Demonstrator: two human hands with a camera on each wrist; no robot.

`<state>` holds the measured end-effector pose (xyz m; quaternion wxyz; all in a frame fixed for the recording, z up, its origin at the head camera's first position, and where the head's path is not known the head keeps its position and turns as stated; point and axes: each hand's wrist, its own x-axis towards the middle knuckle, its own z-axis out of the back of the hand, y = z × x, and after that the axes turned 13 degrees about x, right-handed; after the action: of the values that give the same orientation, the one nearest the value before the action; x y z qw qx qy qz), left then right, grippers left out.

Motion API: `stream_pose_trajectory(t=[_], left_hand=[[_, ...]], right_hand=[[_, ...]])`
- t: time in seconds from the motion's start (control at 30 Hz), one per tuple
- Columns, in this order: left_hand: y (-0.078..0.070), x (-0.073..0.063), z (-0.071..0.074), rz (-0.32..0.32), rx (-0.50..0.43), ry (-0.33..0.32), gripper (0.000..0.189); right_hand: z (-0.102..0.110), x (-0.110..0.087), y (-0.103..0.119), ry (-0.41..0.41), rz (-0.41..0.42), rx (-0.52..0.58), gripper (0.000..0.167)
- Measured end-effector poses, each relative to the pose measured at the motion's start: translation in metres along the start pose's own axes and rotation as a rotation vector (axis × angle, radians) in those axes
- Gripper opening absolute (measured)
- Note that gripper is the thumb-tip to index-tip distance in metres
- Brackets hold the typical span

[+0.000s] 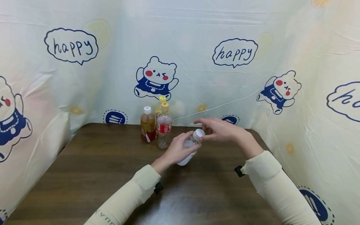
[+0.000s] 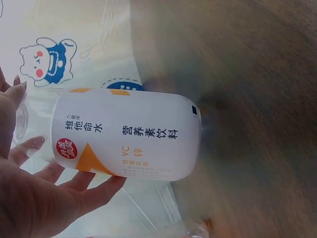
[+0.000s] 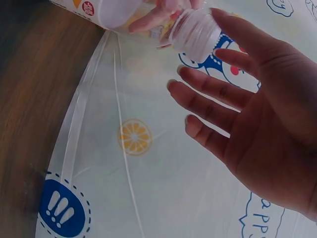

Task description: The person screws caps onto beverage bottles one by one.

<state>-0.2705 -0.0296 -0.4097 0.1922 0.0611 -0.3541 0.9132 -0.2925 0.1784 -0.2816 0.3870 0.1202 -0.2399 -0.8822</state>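
Observation:
My left hand (image 1: pixel 178 148) grips a drink bottle (image 2: pixel 124 134) around its upper part, fingers on one side and thumb on the other. The bottle is tilted, its white cap (image 1: pixel 199 133) up and to the right; a white and orange label wraps its body. Beside the cap is my right hand (image 1: pixel 220 129), its fingers spread and loosely bent. In the right wrist view, the thumb and index fingertip of this hand (image 3: pixel 262 109) lie close to the end of the cap; whether they touch it I cannot tell.
Left of my hands, toward the back edge of the brown table (image 1: pixel 98 175), stand an amber drink bottle (image 1: pixel 148 123) with a white cap and a clear bottle (image 1: pixel 164 128) with a red label. Another yellow-capped bottle (image 1: pixel 162 99) is partly hidden behind. A printed curtain (image 1: pixel 194 25) surrounds the table.

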Motion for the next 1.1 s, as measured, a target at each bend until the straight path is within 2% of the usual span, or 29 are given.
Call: stream_pose_trajectory(t=[0.17, 0.4, 0.53, 0.67, 0.83, 0.9, 1.1], left_hand=[[-0.0012, 0.0016, -0.0029, -0.012, 0.027, -0.001, 0.064], [-0.0044, 0.0004, -0.0019, -0.01, 0.025, -0.002, 0.065], [-0.0048, -0.0002, -0.0024, -0.015, 0.041, -0.009, 0.064], [-0.004, 0.0005, -0.0028, -0.008, 0.049, -0.009, 0.067], [-0.0024, 0.0013, -0.0026, 0.01, 0.043, -0.001, 0.067], [-0.0025, 0.0011, -0.0021, 0.01, 0.039, 0.001, 0.067], [-0.0037, -0.0008, -0.0022, 0.005, 0.047, 0.012, 0.069]], right_hand=[[0.0014, -0.002, 0.0007, 0.037, -0.008, 0.025, 0.062], [0.0022, 0.0002, 0.0011, 0.028, 0.034, 0.013, 0.033], [0.0009, 0.0013, 0.0016, -0.012, -0.024, -0.048, 0.022], [0.0012, 0.0003, 0.0032, -0.076, -0.096, -0.136, 0.029], [0.0039, -0.001, 0.0046, -0.116, -0.099, -0.157, 0.029], [0.005, -0.0013, 0.0055, -0.113, -0.081, -0.144, 0.031], [0.0054, -0.0024, 0.0093, -0.051, -0.039, -0.071, 0.053]])
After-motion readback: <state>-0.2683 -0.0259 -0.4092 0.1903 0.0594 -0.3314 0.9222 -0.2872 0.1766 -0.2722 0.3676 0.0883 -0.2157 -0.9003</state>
